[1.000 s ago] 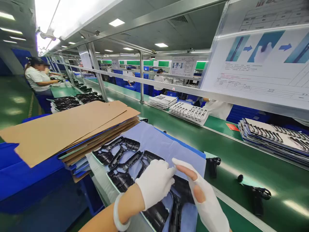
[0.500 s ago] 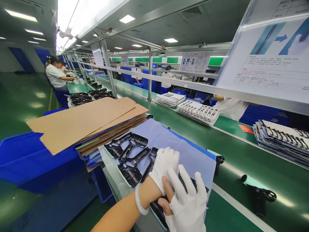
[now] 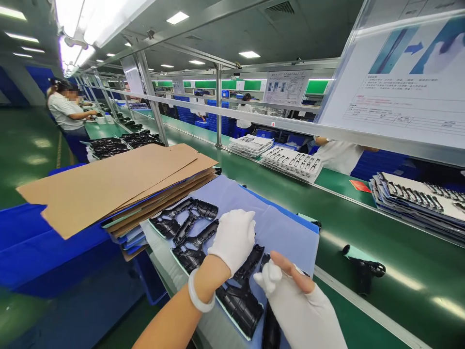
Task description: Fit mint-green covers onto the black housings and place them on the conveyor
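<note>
The fingers of the white-gloved left hand (image 3: 232, 240) are held together, laid on glossy black moulded plastic frames (image 3: 192, 247). The fingers of the white-gloved right hand (image 3: 294, 305) are curled beside another frame, and whether it is clamped cannot be told. The frames are spread on a pale blue sheet (image 3: 279, 232), their long axes slanting across it. Flat brown cardboard sheets (image 3: 109, 189) are stacked over a blue plastic bin (image 3: 54, 252).

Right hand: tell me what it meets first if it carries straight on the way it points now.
The right hand points up and left, so it would probably meet the black moulded plastic part just ahead of its fingertips, on the blue sheet. Depth is hard to judge here.
</note>
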A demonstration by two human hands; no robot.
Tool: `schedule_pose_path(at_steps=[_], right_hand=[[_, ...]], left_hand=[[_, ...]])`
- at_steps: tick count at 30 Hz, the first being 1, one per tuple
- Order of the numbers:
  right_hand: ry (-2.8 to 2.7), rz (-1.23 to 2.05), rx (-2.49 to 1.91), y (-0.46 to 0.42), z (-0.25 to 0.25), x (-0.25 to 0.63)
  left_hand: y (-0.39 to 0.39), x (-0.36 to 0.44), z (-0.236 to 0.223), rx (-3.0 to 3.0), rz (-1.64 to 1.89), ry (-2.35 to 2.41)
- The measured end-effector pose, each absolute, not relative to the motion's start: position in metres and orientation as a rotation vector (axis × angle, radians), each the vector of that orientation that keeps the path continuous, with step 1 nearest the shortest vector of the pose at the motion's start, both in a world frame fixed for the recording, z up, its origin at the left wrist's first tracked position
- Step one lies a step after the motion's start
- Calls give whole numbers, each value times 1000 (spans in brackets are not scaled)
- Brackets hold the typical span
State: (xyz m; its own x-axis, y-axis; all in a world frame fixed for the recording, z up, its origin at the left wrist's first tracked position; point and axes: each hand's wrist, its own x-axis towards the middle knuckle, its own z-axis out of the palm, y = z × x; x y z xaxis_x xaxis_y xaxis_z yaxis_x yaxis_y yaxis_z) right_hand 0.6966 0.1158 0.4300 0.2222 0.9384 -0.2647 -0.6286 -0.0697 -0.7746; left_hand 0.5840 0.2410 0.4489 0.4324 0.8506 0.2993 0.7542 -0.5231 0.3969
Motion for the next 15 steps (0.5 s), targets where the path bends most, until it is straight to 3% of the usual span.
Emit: schedule_pose_path(at_steps=[5, 10, 11, 12, 15], right_hand=[[-711, 1280, -957, 122, 409, 695], [-1582, 164, -1169, 129, 389, 686], [-1651, 77, -1142, 128, 391, 684], [-1669, 130, -1122, 125, 397, 683], [-1493, 726, -1050, 107, 429, 682]], left_hand=[[239, 593, 451, 2488, 696, 1401], [242, 592, 449, 2490, 698, 1396], [242, 590, 448, 2485, 709, 1402], [243, 587, 447, 2476, 722, 1409], [243, 578, 442, 2450, 765, 1404]])
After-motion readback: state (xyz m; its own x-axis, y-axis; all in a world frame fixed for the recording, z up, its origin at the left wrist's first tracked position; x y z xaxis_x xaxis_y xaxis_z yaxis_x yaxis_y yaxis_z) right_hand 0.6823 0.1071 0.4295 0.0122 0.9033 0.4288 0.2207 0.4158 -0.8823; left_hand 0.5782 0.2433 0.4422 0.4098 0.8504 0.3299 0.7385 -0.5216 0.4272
